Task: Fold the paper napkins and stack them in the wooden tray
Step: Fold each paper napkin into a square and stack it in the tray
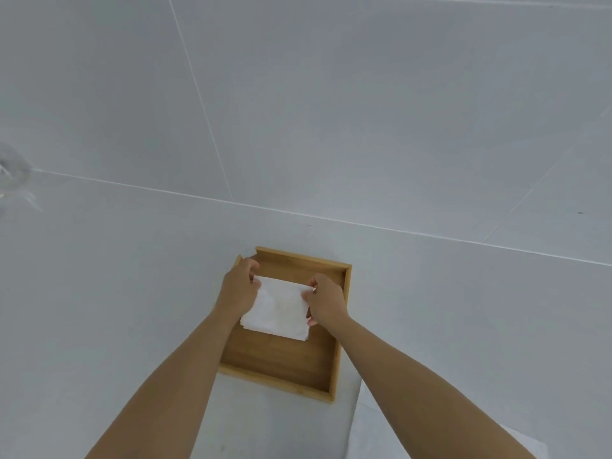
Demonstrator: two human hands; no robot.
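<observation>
1. Folded white paper napkin (278, 308) sits over the far half of the square, light-brown wooden tray (334, 369), nearer the tray's far edge than its near one; whether it already lies flat on the tray floor or is held just above it cannot be told.
2. Left hand (239, 286) pinches the napkin's far-left corner between fingertips and thumb, beside the tray's left wall.
3. Right hand (326, 301) pinches the far-right corner and right edge in the same way.
4. The tray rests on the pale grey tiled floor (331, 111), one of its near corners overlapping a white sheet (361, 432) at the lower right, possibly more napkins.
5. Risks, as I judge them: letting go unevenly could let the thin layers spring open; a tug from one hand could skew or tear the paper; placing it off-centre could make a later stack lean against the wall.
</observation>
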